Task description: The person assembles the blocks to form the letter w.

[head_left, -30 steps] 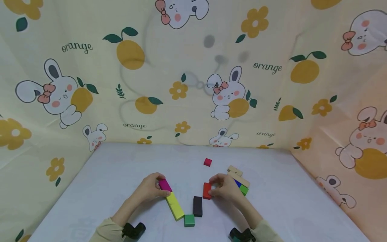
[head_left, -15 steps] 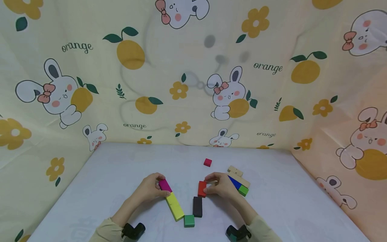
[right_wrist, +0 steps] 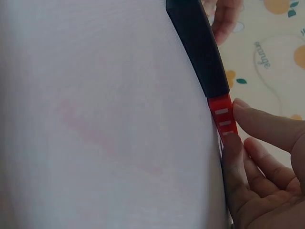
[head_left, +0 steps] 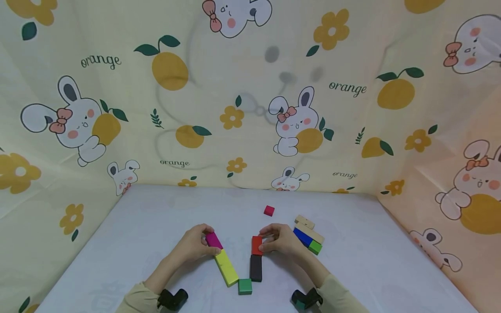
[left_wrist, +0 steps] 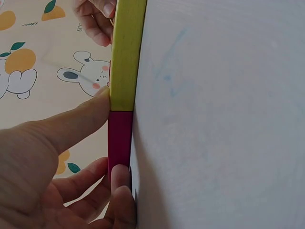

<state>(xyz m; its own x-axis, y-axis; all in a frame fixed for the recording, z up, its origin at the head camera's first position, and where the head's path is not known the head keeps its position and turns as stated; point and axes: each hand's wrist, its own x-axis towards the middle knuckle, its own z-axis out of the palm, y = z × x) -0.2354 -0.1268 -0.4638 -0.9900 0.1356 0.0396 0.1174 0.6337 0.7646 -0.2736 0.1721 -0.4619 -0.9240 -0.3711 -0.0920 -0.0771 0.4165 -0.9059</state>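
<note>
My left hand holds a magenta block, thumb at the seam where it meets a long yellow block. In the left wrist view the magenta block and yellow block lie end to end. With thumb and fingers, my right hand pinches a red block at the far end of a black block. White marks show on the red block in the right wrist view. A green block sits between the near ends of the yellow and black blocks.
Beyond the right hand lie plain wooden blocks, a blue piece and a bright green block, grouped together. A small red cube sits farther back. Patterned cloth walls the white table at back and sides.
My right hand has slid the red block leftward until it lines up with the black block's far end. The blue piece shows more now. My left hand stays put.
</note>
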